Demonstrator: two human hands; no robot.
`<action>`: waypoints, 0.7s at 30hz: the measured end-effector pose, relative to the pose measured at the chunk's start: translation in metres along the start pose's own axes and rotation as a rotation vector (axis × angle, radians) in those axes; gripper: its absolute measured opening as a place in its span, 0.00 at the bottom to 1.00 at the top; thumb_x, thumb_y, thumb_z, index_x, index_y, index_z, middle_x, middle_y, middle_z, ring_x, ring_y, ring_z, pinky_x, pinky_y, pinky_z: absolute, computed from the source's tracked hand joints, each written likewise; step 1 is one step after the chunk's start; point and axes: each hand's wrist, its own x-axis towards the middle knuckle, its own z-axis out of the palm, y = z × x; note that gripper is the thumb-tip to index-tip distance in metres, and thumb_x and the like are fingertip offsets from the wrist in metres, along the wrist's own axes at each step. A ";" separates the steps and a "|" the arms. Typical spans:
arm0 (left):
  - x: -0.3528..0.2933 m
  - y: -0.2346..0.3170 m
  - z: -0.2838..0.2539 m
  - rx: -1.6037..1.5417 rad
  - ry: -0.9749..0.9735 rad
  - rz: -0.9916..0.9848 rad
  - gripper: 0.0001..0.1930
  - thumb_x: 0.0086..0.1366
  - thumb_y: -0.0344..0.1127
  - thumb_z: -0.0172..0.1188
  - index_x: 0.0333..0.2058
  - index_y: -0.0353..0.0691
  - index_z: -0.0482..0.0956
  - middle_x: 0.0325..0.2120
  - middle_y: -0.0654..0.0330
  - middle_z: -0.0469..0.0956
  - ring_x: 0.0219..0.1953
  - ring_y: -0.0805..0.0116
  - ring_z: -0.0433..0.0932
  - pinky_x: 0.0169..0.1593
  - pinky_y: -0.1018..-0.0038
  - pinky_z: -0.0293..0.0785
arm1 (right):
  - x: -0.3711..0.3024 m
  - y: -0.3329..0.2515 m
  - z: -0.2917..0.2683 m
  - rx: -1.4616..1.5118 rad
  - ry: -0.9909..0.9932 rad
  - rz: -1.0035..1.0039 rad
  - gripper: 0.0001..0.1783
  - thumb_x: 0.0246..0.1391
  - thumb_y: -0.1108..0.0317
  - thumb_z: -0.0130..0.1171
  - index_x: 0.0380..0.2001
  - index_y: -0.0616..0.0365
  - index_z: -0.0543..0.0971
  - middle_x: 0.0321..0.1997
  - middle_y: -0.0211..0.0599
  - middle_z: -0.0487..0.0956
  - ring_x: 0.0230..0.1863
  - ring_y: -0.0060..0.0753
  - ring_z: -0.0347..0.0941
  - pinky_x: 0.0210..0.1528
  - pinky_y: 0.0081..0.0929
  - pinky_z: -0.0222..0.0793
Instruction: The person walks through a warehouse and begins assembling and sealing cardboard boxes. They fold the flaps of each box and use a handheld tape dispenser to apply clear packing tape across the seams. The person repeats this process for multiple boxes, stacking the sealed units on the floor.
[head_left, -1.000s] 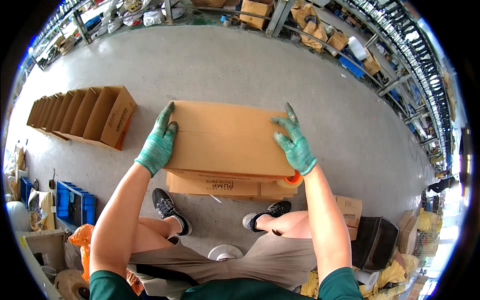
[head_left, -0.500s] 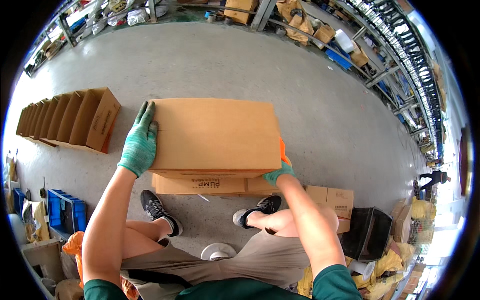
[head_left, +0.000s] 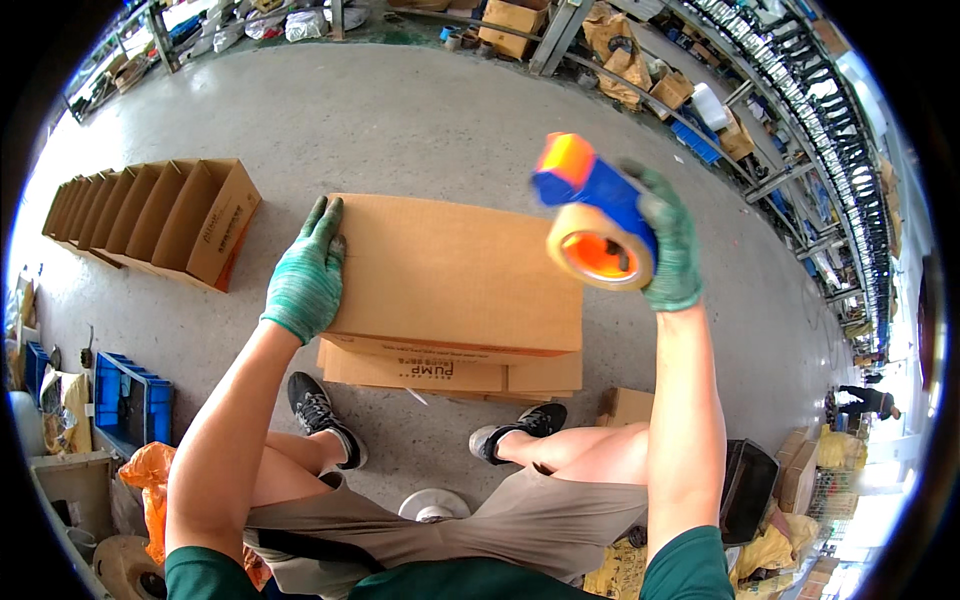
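A closed brown cardboard box [head_left: 455, 270] sits in front of me, on top of flat folded cardboard [head_left: 410, 373]. My left hand [head_left: 307, 270], in a green knit glove, lies along the box's left edge with its fingers stretched out flat. Raised above the box's right end, my right hand [head_left: 672, 235], in a matching glove, is closed around a blue and orange tape dispenser [head_left: 610, 190]. A roll of tape [head_left: 565, 245] is fitted on it. The dispenser is slightly blurred, and the palm side of my right hand is hidden.
A row of open-topped cardboard boxes [head_left: 225, 225] stands on the floor at the left. Blue crates [head_left: 130, 400] are at the lower left, a black bin [head_left: 748, 490] at the lower right. Metal racks [head_left: 560, 35] with cluttered goods line the far side. Another person [head_left: 865, 402] is far off right.
My right hand has risen from the box's right side, bringing the tape dispenser up into full view. My left hand keeps its place on the box, while the whole view has shifted slightly.
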 end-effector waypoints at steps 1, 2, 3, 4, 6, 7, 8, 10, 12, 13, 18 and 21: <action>-0.001 -0.001 -0.002 0.006 0.006 0.002 0.24 0.74 0.36 0.45 0.67 0.48 0.62 0.70 0.55 0.58 0.62 0.48 0.70 0.63 0.62 0.69 | 0.005 -0.002 0.011 -0.026 -0.111 0.029 0.33 0.56 0.48 0.61 0.56 0.62 0.75 0.53 0.42 0.79 0.51 0.31 0.77 0.56 0.29 0.73; -0.001 0.001 -0.001 0.013 0.002 0.003 0.24 0.74 0.36 0.45 0.67 0.48 0.62 0.70 0.55 0.57 0.61 0.48 0.70 0.63 0.61 0.69 | 0.007 -0.002 0.017 -0.103 -0.174 0.060 0.31 0.55 0.48 0.62 0.52 0.63 0.78 0.47 0.39 0.81 0.48 0.29 0.77 0.52 0.27 0.74; -0.001 0.003 0.000 0.021 -0.001 0.004 0.24 0.74 0.36 0.44 0.67 0.48 0.62 0.70 0.56 0.57 0.61 0.48 0.70 0.62 0.61 0.70 | 0.008 0.002 0.022 -0.185 -0.188 0.104 0.28 0.54 0.49 0.63 0.48 0.62 0.80 0.43 0.37 0.82 0.45 0.27 0.78 0.49 0.27 0.74; -0.001 0.004 0.001 0.029 -0.004 0.004 0.24 0.74 0.37 0.44 0.67 0.48 0.62 0.70 0.56 0.57 0.61 0.48 0.71 0.62 0.61 0.70 | 0.009 0.006 0.024 -0.211 -0.257 0.139 0.27 0.54 0.50 0.64 0.47 0.62 0.81 0.42 0.36 0.82 0.44 0.27 0.78 0.48 0.27 0.75; -0.003 0.006 0.002 0.056 -0.011 0.004 0.24 0.74 0.37 0.44 0.67 0.48 0.63 0.70 0.56 0.57 0.60 0.47 0.72 0.61 0.61 0.71 | 0.011 0.014 0.028 -0.210 -0.330 0.192 0.26 0.53 0.51 0.66 0.47 0.61 0.81 0.40 0.34 0.83 0.42 0.26 0.78 0.47 0.26 0.75; -0.003 0.005 0.002 0.069 -0.015 0.004 0.24 0.74 0.37 0.43 0.67 0.48 0.63 0.70 0.56 0.57 0.59 0.47 0.72 0.61 0.61 0.72 | 0.011 0.017 0.028 -0.185 -0.332 0.208 0.25 0.53 0.53 0.67 0.47 0.61 0.81 0.40 0.33 0.83 0.42 0.25 0.77 0.47 0.25 0.75; -0.003 0.006 0.000 0.078 0.012 0.039 0.24 0.74 0.38 0.43 0.68 0.50 0.61 0.70 0.57 0.57 0.58 0.46 0.74 0.59 0.60 0.73 | 0.012 0.018 0.027 -0.162 -0.333 0.221 0.25 0.53 0.54 0.68 0.48 0.61 0.81 0.39 0.32 0.83 0.41 0.24 0.77 0.47 0.25 0.74; -0.004 0.011 -0.005 0.084 -0.071 -0.059 0.25 0.73 0.34 0.45 0.68 0.48 0.61 0.69 0.53 0.57 0.62 0.47 0.69 0.63 0.62 0.68 | 0.012 0.026 0.018 -0.175 -0.368 0.277 0.26 0.54 0.52 0.67 0.49 0.61 0.81 0.39 0.32 0.83 0.41 0.25 0.77 0.48 0.25 0.74; -0.004 0.028 -0.018 0.137 -0.152 -0.156 0.27 0.70 0.31 0.48 0.67 0.47 0.62 0.68 0.50 0.59 0.64 0.46 0.67 0.63 0.62 0.68 | 0.009 0.024 0.019 -0.237 -0.388 0.252 0.27 0.54 0.49 0.66 0.46 0.61 0.81 0.37 0.30 0.82 0.40 0.23 0.76 0.45 0.24 0.74; -0.002 0.031 -0.018 0.275 -0.006 -0.001 0.27 0.69 0.30 0.49 0.66 0.46 0.63 0.68 0.49 0.61 0.63 0.45 0.68 0.63 0.61 0.69 | 0.012 0.021 0.016 -0.257 -0.419 0.261 0.26 0.54 0.48 0.66 0.44 0.60 0.81 0.36 0.29 0.81 0.39 0.22 0.75 0.44 0.24 0.73; -0.014 0.077 -0.011 -0.304 0.202 0.190 0.21 0.70 0.27 0.51 0.61 0.38 0.67 0.53 0.48 0.75 0.48 0.55 0.79 0.48 0.62 0.78 | 0.008 0.027 0.001 -0.184 -0.424 0.339 0.23 0.51 0.44 0.70 0.34 0.55 0.81 0.29 0.22 0.78 0.32 0.15 0.72 0.35 0.18 0.69; -0.023 0.097 -0.008 -1.366 -0.493 -0.646 0.27 0.74 0.52 0.47 0.62 0.38 0.62 0.45 0.47 0.77 0.33 0.54 0.82 0.32 0.64 0.80 | 0.008 0.029 0.006 -0.143 -0.422 0.339 0.23 0.49 0.44 0.72 0.33 0.53 0.81 0.28 0.21 0.78 0.31 0.13 0.71 0.34 0.16 0.68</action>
